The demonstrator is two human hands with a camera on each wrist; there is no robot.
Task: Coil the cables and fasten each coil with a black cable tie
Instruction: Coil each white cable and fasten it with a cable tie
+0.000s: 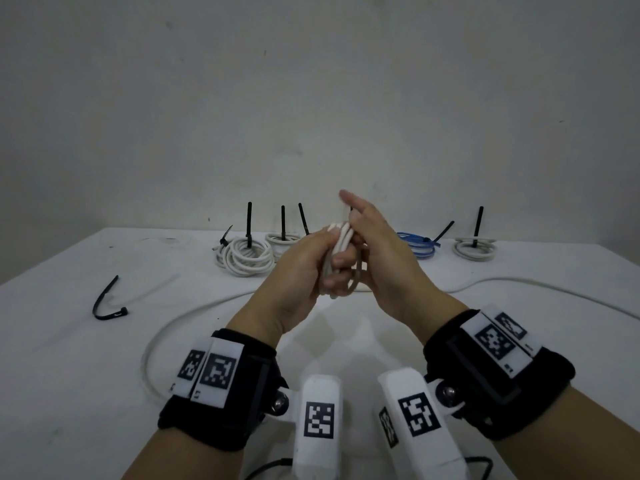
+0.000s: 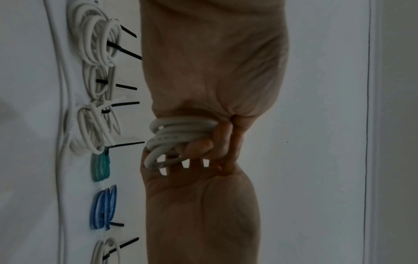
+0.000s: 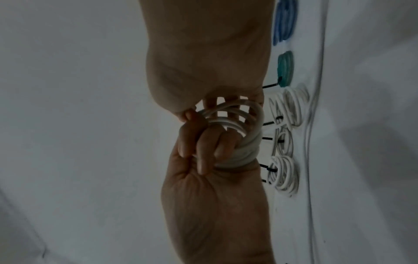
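On my far left, a loose black cable tie (image 1: 108, 304) lies on the white table (image 1: 69, 358). My left hand (image 1: 298, 275) grips a white cable coil (image 1: 341, 244) raised above the table's middle, fingers curled round the loops. My right hand (image 1: 377, 251) meets it, fingers hooked through the same coil. Behind them, tied coils (image 1: 247, 252) line the table's back edge, including a blue coil (image 1: 417, 244).
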